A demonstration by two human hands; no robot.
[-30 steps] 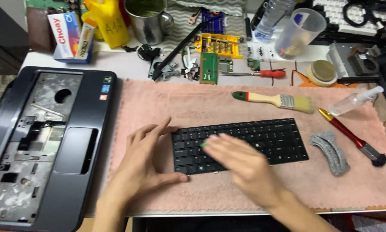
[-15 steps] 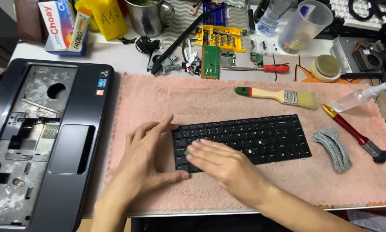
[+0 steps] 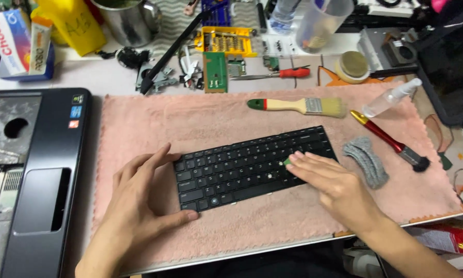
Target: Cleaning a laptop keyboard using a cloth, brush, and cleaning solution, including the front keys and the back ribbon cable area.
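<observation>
On pink towel [image 3: 231, 118]: keyboard [image 3: 252, 164]; left hand [image 3: 138, 206] open, steadying; right hand [image 3: 329, 180] flat.

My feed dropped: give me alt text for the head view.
Two hands work on a black keyboard lying on a pink towel: left hand steadies its left end, right hand presses flat on its right side.

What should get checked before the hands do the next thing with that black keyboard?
1. Keyboard lying flat on the pink towel: ok.
2. Left hand steadying the keyboard's left end: ok.
3. Right hand flat on the keys' right end, small green thing at its fingertips: ok.
4. What the green thing is: cannot tell.
5. Paintbrush and grey cloth lying apart from the keyboard: ok.
6. Keys all in place: cannot tell, hand covers some.
</observation>
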